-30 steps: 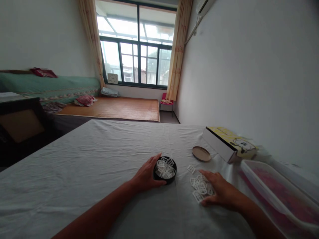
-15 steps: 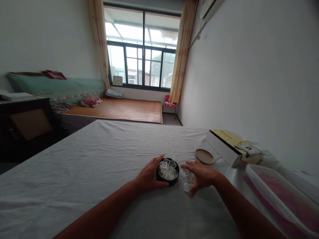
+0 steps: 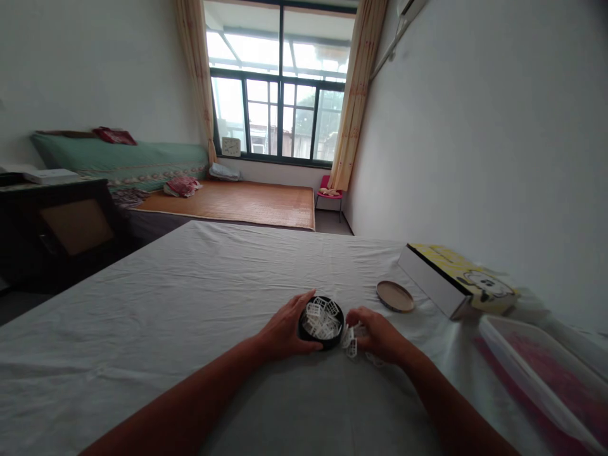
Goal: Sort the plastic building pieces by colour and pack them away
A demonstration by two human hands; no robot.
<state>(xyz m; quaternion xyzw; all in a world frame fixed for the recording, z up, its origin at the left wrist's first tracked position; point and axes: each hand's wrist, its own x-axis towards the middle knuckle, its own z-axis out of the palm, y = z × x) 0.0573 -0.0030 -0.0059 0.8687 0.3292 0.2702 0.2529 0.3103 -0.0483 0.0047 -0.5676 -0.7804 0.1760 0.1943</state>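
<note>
A round black tin (image 3: 335, 344) stands on the white cloth, filled with small white plastic lattice pieces (image 3: 321, 318). Around its left side curls my left hand (image 3: 285, 329), thumb at the near edge and fingers at the far edge. Just right of the tin, my right hand (image 3: 379, 334) has its fingers closed on several white lattice pieces (image 3: 351, 345), which poke out on the side facing the tin. Another white piece (image 3: 374, 360) lies on the cloth, partly covered by that hand. Beyond the right hand is a round brownish lid (image 3: 396, 296).
A yellow and white box (image 3: 468, 278) lies along the right of the cloth-covered table (image 3: 190, 297). Nearer on that side is a clear plastic container (image 3: 536, 373) with pink contents. A bed (image 3: 237, 201) and a dark cabinet (image 3: 71, 221) are past the table.
My right hand's spread fingers have drawn together on white pieces, and those have come closer to the tin. My left hand keeps its grip. The whole view has shifted slightly.
</note>
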